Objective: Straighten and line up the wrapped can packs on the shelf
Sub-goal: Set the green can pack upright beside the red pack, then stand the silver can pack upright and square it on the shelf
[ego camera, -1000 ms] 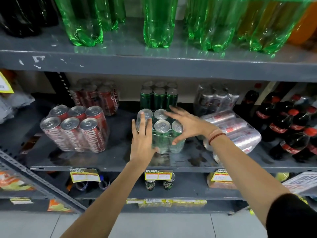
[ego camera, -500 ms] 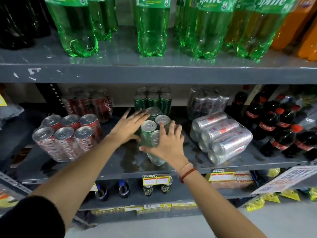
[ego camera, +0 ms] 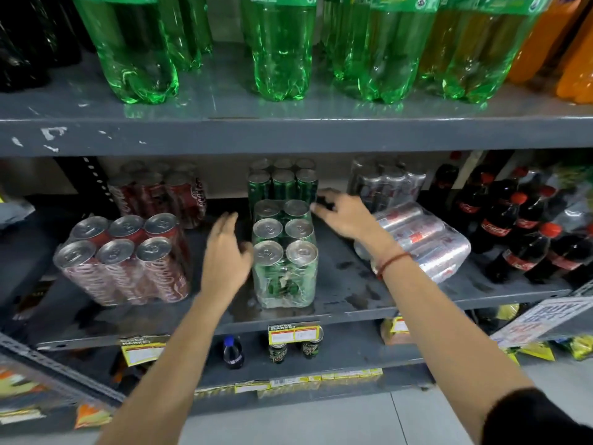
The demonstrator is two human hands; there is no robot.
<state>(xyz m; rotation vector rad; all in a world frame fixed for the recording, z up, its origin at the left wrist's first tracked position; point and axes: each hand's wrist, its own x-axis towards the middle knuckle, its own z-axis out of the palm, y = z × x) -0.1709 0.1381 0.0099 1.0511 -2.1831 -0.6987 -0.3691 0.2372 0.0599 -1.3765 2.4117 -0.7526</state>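
Note:
A shrink-wrapped pack of green cans (ego camera: 284, 268) stands upright in the middle of the grey shelf (ego camera: 346, 284), its narrow end facing me. My left hand (ego camera: 224, 255) is spread beside the pack's left side, thumb at its front can. Fingers apart, my right hand (ego camera: 348, 216) reaches the pack's back right corner. Neither hand grips it. A red can pack (ego camera: 125, 261) stands to the left, slightly turned. On the right, a silver can pack (ego camera: 423, 239) lies on its side at an angle.
Behind stand a second red pack (ego camera: 160, 191), green pack (ego camera: 282, 183) and silver pack (ego camera: 385, 184). Cola bottles (ego camera: 513, 226) fill the shelf's right end. Large green bottles (ego camera: 279, 53) stand on the shelf above. Price tags (ego camera: 293, 334) hang on the front edge.
The green pack has been turned and now stands square, narrow end forward. My arms, crossed half a second ago, have uncrossed and both hands have opened beside the pack.

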